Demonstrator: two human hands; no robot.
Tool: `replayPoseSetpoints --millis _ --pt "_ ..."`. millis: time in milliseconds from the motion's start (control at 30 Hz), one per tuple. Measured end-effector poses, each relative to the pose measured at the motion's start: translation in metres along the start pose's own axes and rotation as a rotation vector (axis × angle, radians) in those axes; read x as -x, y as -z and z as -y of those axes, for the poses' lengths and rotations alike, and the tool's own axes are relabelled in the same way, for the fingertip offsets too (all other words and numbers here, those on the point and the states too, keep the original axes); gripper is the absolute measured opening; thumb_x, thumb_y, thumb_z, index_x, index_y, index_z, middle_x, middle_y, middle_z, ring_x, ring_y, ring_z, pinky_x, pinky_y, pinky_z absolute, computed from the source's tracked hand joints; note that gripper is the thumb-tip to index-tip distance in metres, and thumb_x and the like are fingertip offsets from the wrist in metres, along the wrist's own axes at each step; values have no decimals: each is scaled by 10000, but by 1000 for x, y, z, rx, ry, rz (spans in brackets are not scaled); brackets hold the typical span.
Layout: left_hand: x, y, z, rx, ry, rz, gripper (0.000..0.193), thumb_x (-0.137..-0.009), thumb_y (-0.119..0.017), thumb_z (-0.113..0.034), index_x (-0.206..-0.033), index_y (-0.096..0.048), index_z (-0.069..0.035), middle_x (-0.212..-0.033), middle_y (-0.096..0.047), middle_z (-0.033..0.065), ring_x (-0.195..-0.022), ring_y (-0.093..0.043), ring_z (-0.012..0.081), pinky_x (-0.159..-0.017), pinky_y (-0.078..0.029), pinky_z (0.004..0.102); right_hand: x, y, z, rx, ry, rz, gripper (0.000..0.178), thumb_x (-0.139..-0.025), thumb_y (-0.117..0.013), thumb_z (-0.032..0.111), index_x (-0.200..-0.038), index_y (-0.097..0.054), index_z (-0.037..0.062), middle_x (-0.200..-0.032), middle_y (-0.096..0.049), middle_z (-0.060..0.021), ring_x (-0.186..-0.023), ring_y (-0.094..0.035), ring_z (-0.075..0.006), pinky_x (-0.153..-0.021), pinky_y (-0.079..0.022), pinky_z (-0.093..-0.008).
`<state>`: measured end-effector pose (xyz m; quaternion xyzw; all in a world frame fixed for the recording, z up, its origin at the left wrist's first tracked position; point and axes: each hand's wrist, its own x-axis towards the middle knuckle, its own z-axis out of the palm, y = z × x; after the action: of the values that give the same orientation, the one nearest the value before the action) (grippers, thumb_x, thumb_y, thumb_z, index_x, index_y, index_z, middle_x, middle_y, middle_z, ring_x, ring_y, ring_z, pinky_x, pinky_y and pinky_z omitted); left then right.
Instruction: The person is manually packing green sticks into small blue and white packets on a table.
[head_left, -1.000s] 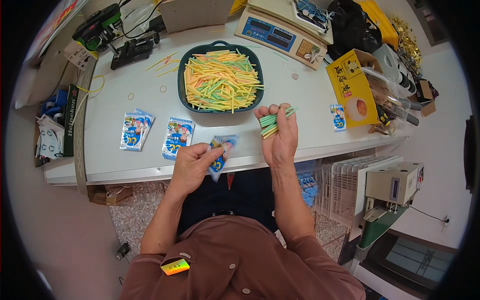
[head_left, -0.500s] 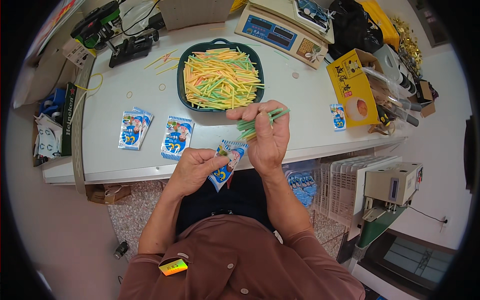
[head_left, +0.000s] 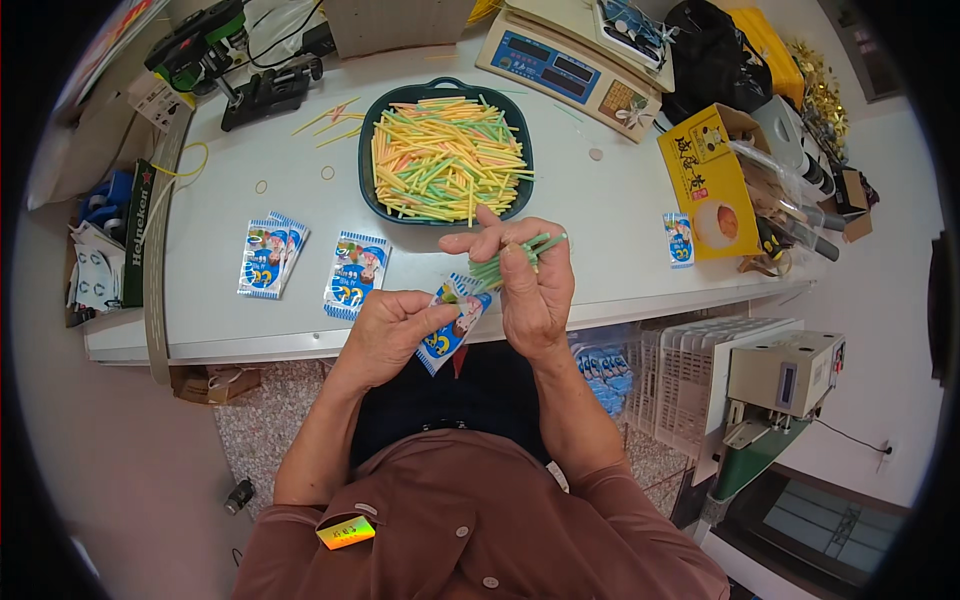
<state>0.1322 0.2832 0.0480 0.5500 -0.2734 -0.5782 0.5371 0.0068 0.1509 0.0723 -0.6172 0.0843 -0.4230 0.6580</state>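
My left hand (head_left: 388,337) pinches a small blue-and-white printed packet (head_left: 447,338) between thumb and fingers, just off the table's near edge. Beside it, my right hand (head_left: 536,298) holds a bunch of thin green and yellowish sticks (head_left: 488,274) under its thumb. The lower ends of the bunch are at the packet's upper end; I cannot tell whether any are inside. Beyond my hands, a dark green basin (head_left: 366,150) is heaped with yellow, green and pink sticks (head_left: 448,160). To the left lie a single packet (head_left: 356,275) and a few overlapping packets (head_left: 264,258).
Loose sticks (head_left: 335,122) and two rubber bands lie left of the basin. A weighing scale (head_left: 560,75) stands at the back; a yellow carton (head_left: 709,180) with a packet beside it is at the right. A sealing machine (head_left: 786,372) stands at the lower right, near white crates (head_left: 680,375).
My right hand has lowered slightly, and the stick bunch has come down toward the packet's upper end. My left hand keeps the packet in nearly the same place.
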Motion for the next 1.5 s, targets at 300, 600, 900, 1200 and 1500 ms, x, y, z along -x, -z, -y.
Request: replayPoseSetpoints --millis 300,600,900,1200,1500 --pt "-4 1 0 62 -9 -26 236 -971 -640 -164 -975 -725 56 -832 -727 83 -740 -668 115 -680 -529 242 3 0 -10 -174 -50 -22 163 -1051 -448 174 -1158 -426 53 -936 -591 -73 -1003 -685 -317 -1142 -290 -552" --pt "-5 -2 1 -45 -116 -146 182 -944 -678 -134 -993 -743 29 -832 -713 2 -741 -595 24 -642 -486 194 2 -2 -14 -329 -279 -152 148 -1054 -435 161 -1115 -470 31 -1009 -641 -131 -1081 -650 -324 -952 -517 -454" --pt "-8 -13 7 119 -127 -235 250 -918 -703 -89 -1126 -702 48 -937 -731 49 -806 -629 45 -709 -524 203 1 -2 -21 -494 -526 -209 280 -1054 -444 221 -1036 -580 -23 -1063 -646 -164 -1105 -632 -295 -922 -538 -419" --pt "-7 -17 11 142 -176 -221 265 -890 -718 -49 -1141 -691 33 -975 -731 59 -827 -663 72 -739 -535 212 4 -3 -24 -243 -653 -155 330 -1018 -494 213 -1110 -647 -65 -1138 -671 -171 -1004 -653 -224 -907 -515 -331" --pt "-7 -13 18 120 -186 -236 234 -908 -702 -57 -1122 -688 36 -970 -731 64 -825 -662 70 -729 -536 206 4 -1 -24 -257 -622 73 418 -1050 -417 272 -1159 -629 -71 -1110 -663 -162 -1073 -622 -233 -970 -469 -348"
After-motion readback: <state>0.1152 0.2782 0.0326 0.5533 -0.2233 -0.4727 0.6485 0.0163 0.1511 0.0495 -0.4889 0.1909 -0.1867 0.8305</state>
